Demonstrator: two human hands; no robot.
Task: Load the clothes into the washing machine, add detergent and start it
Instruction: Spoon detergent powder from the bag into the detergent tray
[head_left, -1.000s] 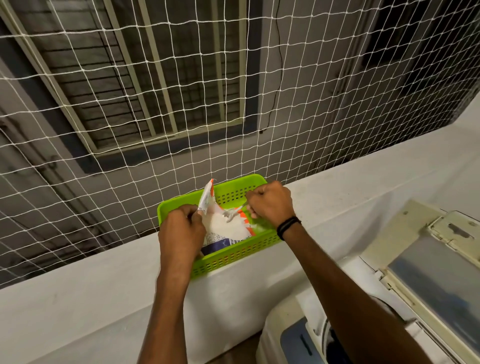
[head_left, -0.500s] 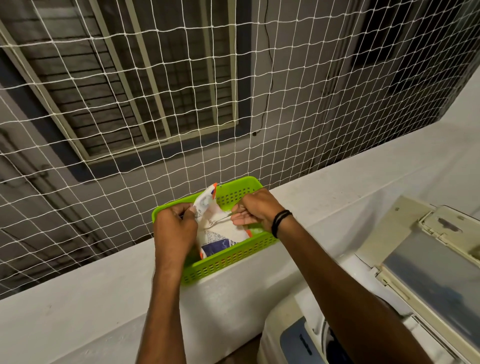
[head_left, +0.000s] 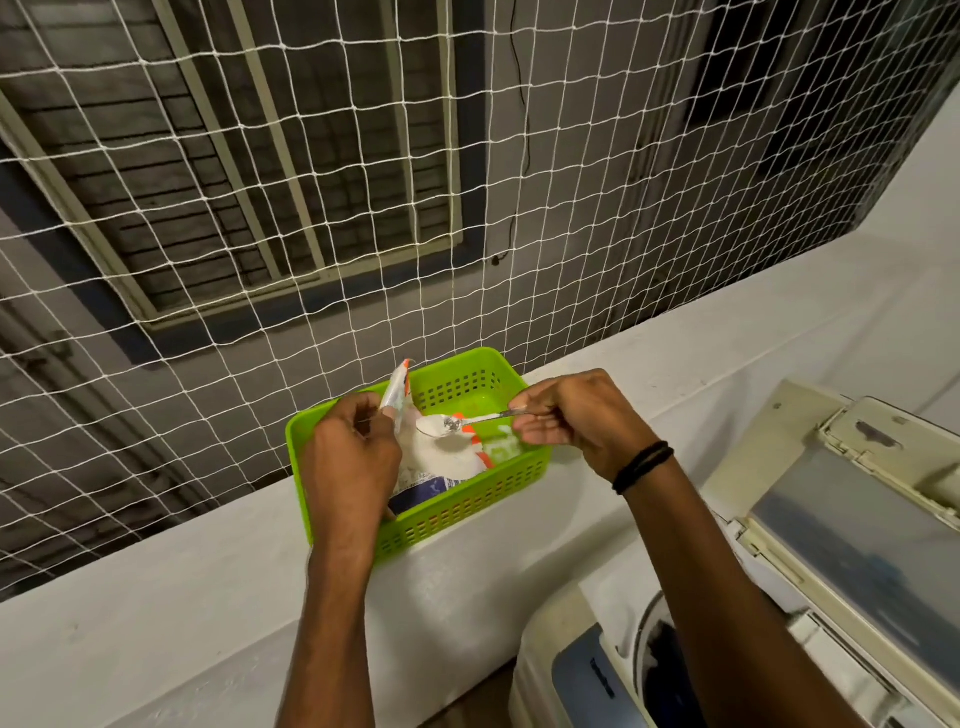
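Note:
A white detergent packet (head_left: 439, 460) with orange and blue print sits opened inside a green perforated basket (head_left: 467, 512) on the white parapet ledge. My left hand (head_left: 350, 460) pinches the packet's upper left edge and holds it open. My right hand (head_left: 571, 415) grips the handle of a metal spoon (head_left: 457, 422) just above the packet mouth; its bowl carries some white powder. The top-loading washing machine (head_left: 582, 670) stands at the lower right with its lid (head_left: 852, 525) raised; the drum is mostly hidden by my right forearm.
A white safety net (head_left: 363, 208) stretches right behind the ledge (head_left: 156, 597), with a barred window and grey wall beyond it. The ledge runs from lower left to upper right, and the machine stands close against it.
My right hand has drawn the spoon up and to the right out of the packet, now carrying powder. My left hand stays on the packet's edge.

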